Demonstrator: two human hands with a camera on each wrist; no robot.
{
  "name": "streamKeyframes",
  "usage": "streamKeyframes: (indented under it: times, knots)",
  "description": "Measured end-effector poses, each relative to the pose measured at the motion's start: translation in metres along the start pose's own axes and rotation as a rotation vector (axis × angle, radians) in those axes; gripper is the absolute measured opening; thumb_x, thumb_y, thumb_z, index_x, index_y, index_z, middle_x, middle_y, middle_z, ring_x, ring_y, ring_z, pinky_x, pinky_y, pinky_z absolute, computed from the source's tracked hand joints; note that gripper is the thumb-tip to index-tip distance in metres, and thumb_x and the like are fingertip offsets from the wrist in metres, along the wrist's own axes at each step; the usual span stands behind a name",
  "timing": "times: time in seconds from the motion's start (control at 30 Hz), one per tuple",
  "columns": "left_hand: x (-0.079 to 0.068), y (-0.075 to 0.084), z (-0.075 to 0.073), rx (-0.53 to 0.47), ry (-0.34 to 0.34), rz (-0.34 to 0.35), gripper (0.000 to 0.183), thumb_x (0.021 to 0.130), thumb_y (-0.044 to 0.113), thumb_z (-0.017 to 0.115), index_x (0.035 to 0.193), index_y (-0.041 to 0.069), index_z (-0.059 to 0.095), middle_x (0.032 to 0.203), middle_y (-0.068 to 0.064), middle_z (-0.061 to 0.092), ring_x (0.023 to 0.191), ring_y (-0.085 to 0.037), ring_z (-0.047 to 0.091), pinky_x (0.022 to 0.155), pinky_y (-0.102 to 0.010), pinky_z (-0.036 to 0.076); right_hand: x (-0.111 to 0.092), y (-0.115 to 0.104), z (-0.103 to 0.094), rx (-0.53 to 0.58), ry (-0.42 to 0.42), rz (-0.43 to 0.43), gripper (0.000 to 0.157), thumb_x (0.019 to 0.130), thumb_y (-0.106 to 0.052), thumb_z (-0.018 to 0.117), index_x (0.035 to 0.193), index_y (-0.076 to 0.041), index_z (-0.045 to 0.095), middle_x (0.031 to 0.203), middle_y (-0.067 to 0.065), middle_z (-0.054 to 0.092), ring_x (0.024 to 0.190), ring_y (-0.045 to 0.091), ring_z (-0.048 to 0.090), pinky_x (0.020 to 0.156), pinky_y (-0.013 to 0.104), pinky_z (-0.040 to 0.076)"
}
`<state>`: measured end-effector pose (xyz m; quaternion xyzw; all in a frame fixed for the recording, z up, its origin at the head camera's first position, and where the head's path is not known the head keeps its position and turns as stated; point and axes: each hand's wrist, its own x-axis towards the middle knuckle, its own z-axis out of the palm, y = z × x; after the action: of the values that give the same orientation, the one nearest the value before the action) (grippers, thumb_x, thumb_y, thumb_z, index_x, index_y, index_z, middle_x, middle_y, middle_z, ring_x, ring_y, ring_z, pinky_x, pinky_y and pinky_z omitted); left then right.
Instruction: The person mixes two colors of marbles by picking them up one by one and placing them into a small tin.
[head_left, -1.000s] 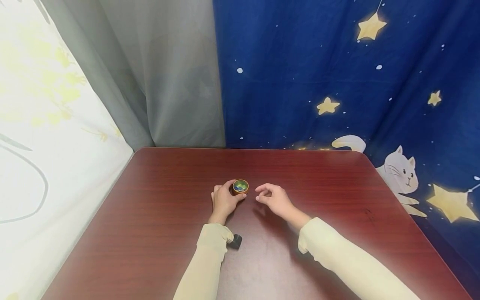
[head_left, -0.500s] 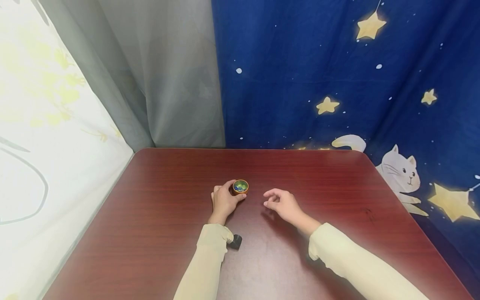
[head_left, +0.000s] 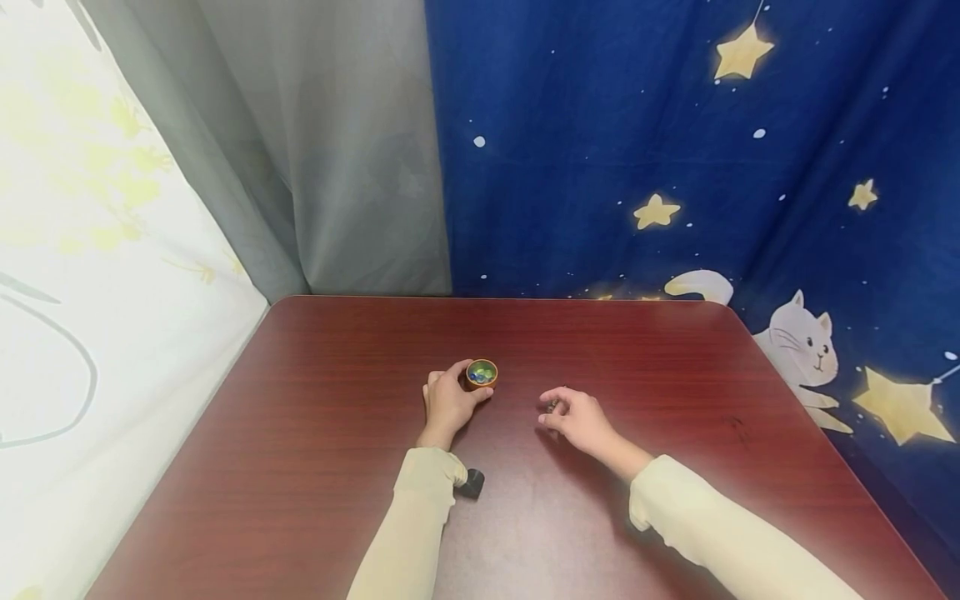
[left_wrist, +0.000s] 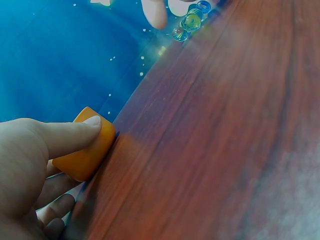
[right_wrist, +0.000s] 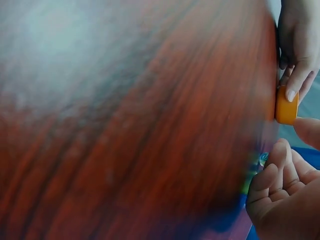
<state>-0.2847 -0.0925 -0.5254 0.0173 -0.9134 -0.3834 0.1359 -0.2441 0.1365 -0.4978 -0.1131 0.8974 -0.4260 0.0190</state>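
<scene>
In the head view my left hand [head_left: 447, 402] grips a small orange cup [head_left: 482, 385] standing on the table, thumb on the near side and fingers behind it. Green and blue glass marbles [head_left: 482, 375] show inside the cup. My right hand [head_left: 581, 419] is to the right of the cup, its fingers loosely bent, with a gap between thumb and fingertips. Several more marbles [left_wrist: 191, 22], clear, green and blue, sit right at its fingertips [left_wrist: 156, 17] in the left wrist view. Past the right fingers in the right wrist view, one marble [right_wrist: 263, 159] shows; the others are mostly hidden.
The dark red wooden table [head_left: 337, 350] reaches back to a grey curtain [head_left: 360, 167] and a blue star-patterned curtain [head_left: 570, 167]. A pale cloth [head_left: 112, 375] hangs along the left. A black device [head_left: 471, 484] sits at my left wrist.
My right hand has moved right and slightly nearer to me, away from the cup, and marbles now show at its fingers. The left hand and cup have stayed put.
</scene>
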Motion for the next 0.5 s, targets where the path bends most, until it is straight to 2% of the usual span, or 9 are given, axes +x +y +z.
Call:
streamKeyframes:
  times: [0.2,0.5]
  knots:
    - [-0.0013,0.0007,0.0,0.002,0.0,-0.004,0.065,0.069,0.034,0.088,0.126,0.013,0.065,0.11,-0.007,0.069,0.105,-0.029,0.048,0.089,-0.045,0.03,-0.0029,0.003,-0.0018,-0.041,-0.007,0.0,0.032,0.083,-0.01,0.075,0.113,-0.005,0.067,0.064,-0.003,0.057,0.052,0.011,0.052,0.052,0.028,0.042]
    - [-0.0025,0.0033,-0.0004,0.008,0.0,-0.005,0.065,0.069,0.035,0.088,0.125,0.013,0.066,0.11,-0.007,0.07,0.104,-0.029,0.048,0.088,-0.045,0.03,-0.0034,0.0072,-0.0046,-0.035,-0.028,0.012,0.032,0.084,-0.009,0.074,0.115,-0.004,0.067,0.065,-0.003,0.058,0.051,0.012,0.05,0.049,0.028,0.039]
